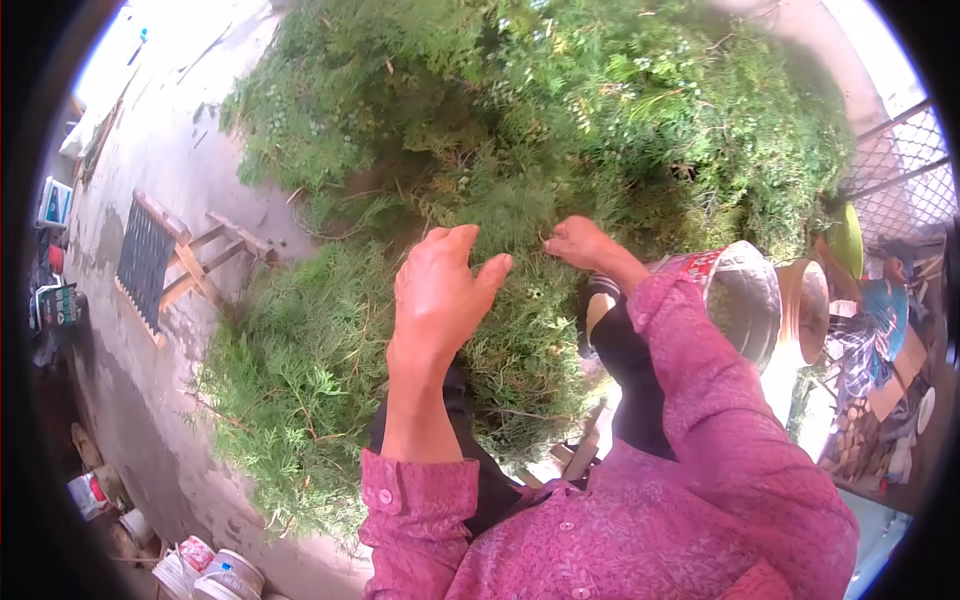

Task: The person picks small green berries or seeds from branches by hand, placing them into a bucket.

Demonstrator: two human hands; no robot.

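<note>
Feathery green evergreen branches (300,350), some bearing small pale cones, lie heaped in front of me and across my lap. My left hand (440,290) is raised over the near branches, thumb apart from its partly bent fingers, and nothing shows in it. To its right, my right hand (585,244) is closed, with the fingertips pinched at the stem end of a slightly blurred evergreen sprig (512,212). The sprig stretches left between the two hands. The large pile (600,100) rises just beyond them.
A folding stool (150,265) with a dark woven seat stands on the concrete floor at left. At right are a bucket (745,305), another round container (803,312) and a wire mesh fence (900,165). White buckets (228,577) sit at lower left.
</note>
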